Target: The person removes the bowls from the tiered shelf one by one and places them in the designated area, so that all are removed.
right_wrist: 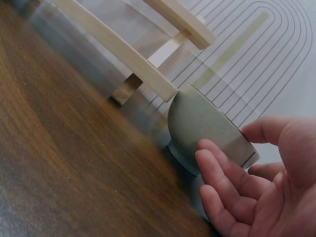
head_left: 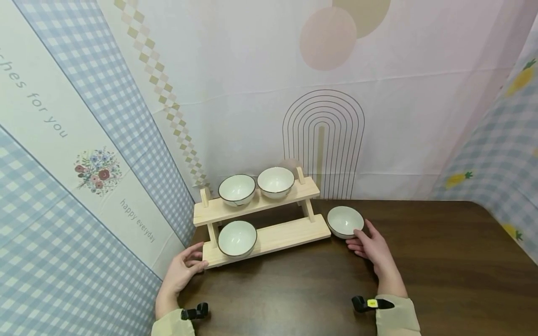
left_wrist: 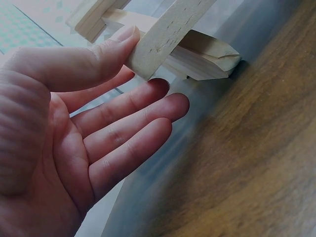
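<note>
A two-tier wooden rack (head_left: 269, 238) stands on the table. My left hand (head_left: 180, 273) pinches the left end of its lower board, thumb on one face and the index finger behind; the other fingers extend loosely in the left wrist view. Just past the rack's right end is a white bowl (head_left: 345, 220) with a dark rim. My right hand (head_left: 374, 249) holds this bowl by its near right side, thumb at the rim and fingers against the outer wall. In the right wrist view the bowl (right_wrist: 200, 126) overlaps the end of the lower board.
Two similar bowls, a left one (head_left: 237, 189) and a right one (head_left: 275, 182), sit on the upper board. A third bowl (head_left: 237, 238) rests at the left of the lower board. Behind the brown table (head_left: 428, 252) hangs a patterned cloth (head_left: 252, 116); a checked cloth (head_left: 138, 121) borders the left.
</note>
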{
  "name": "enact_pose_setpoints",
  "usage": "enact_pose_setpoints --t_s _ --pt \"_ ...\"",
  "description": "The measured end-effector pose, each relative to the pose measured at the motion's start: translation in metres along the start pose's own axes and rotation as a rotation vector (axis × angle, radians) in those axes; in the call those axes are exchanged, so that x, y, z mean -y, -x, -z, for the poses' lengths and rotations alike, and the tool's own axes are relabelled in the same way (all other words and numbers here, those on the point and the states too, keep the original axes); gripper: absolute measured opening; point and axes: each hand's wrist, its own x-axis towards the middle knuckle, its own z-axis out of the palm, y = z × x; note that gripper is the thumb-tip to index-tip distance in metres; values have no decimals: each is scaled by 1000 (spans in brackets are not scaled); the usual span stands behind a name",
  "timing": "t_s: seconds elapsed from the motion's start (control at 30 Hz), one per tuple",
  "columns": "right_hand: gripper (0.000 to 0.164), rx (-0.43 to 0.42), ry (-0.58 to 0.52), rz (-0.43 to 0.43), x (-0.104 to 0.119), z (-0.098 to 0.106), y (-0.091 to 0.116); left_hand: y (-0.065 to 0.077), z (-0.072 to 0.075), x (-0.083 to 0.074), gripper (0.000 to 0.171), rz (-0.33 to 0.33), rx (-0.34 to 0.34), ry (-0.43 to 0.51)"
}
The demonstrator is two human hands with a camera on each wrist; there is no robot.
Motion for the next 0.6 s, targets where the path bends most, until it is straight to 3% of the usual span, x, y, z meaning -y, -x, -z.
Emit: enact_pose_setpoints --t_s 0.37,0.6 --pt "84 -16 44 9 2 4 0 -3 0 2 69 1 1 -3" --pt "75 -93 35 25 7 8 3 -4 -1 4 69 -4 -1 -2"
